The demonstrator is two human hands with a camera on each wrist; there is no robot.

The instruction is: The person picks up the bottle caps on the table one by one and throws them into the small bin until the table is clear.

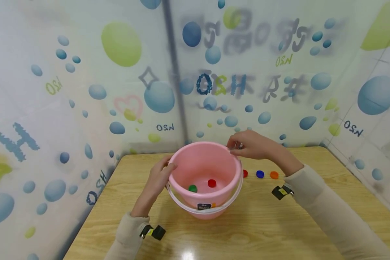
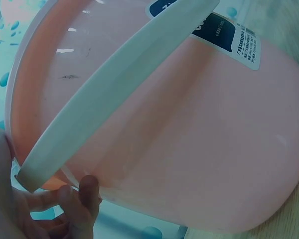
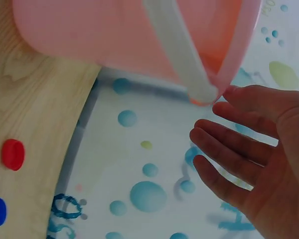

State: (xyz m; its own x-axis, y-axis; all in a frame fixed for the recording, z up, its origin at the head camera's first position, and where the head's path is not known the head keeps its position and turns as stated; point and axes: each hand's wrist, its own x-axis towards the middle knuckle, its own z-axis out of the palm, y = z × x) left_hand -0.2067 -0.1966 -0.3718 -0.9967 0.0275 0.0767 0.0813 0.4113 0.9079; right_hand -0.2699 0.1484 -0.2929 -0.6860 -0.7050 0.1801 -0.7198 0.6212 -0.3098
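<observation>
A pink bucket (image 1: 205,198) stands on the wooden table, its white handle (image 1: 198,211) hanging down across the front. My left hand (image 1: 157,176) grips the left side of the bucket, thumb over the rim and fingers outside, below the handle's end. At the right rear of the rim is my right hand (image 1: 251,144). In the right wrist view its fingers (image 3: 234,149) are loosely extended and hold nothing, while the thumb tip is at the rim by the handle's end. Inside the bucket lie a green bottle cap (image 1: 193,188) and a red bottle cap (image 1: 211,183).
To the right of the bucket, a second red cap (image 1: 245,173), a blue cap (image 1: 260,174) and an orange cap (image 1: 274,175) lie in a row on the table (image 1: 279,220). A patterned curtain (image 1: 188,119) hangs behind the table's far edge and along its sides.
</observation>
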